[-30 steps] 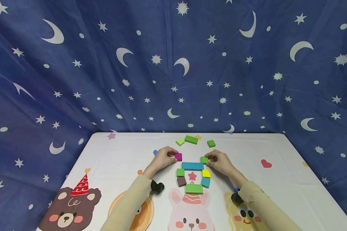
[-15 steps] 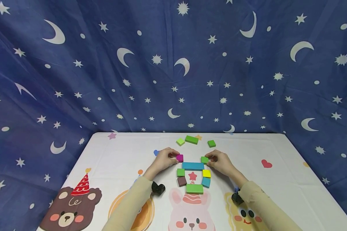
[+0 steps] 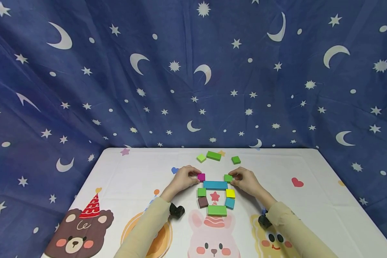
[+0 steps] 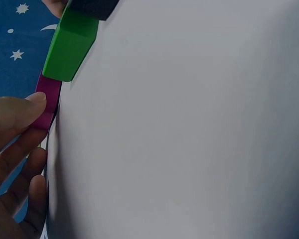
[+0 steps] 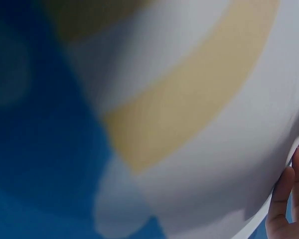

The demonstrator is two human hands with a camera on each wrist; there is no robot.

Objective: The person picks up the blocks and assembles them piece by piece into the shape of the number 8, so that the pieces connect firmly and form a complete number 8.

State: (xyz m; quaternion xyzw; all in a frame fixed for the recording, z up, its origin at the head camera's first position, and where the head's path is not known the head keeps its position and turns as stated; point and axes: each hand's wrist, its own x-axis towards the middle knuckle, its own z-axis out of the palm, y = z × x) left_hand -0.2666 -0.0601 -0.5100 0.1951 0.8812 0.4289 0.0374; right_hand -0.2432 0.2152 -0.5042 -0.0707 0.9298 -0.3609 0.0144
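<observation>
My left hand (image 3: 183, 179) pinches a small magenta block (image 3: 201, 177) between thumb and fingers, just behind the left end of a long blue block (image 3: 215, 185). In the left wrist view the thumb lies on that magenta block (image 4: 49, 97), and a green block (image 4: 70, 47) stands nearer the camera. On the other side, my right hand (image 3: 247, 182) pinches a small green block (image 3: 228, 178) behind the blue block's right end. Only the fingers (image 5: 284, 199) and a sliver of green show at the right wrist view's edge.
In front of the blue block, a green block (image 3: 201, 192), brown block (image 3: 202, 202), yellow block (image 3: 230, 194), short blue block (image 3: 230, 203) and long green block (image 3: 217, 210) form a ring. Farther back lie a lime block (image 3: 201, 158), green bar (image 3: 214, 156) and green block (image 3: 235, 160).
The left hand has moved slightly right with the magenta block, closer to the long blue block's left end. The right hand and its green block have stayed nearly still.
</observation>
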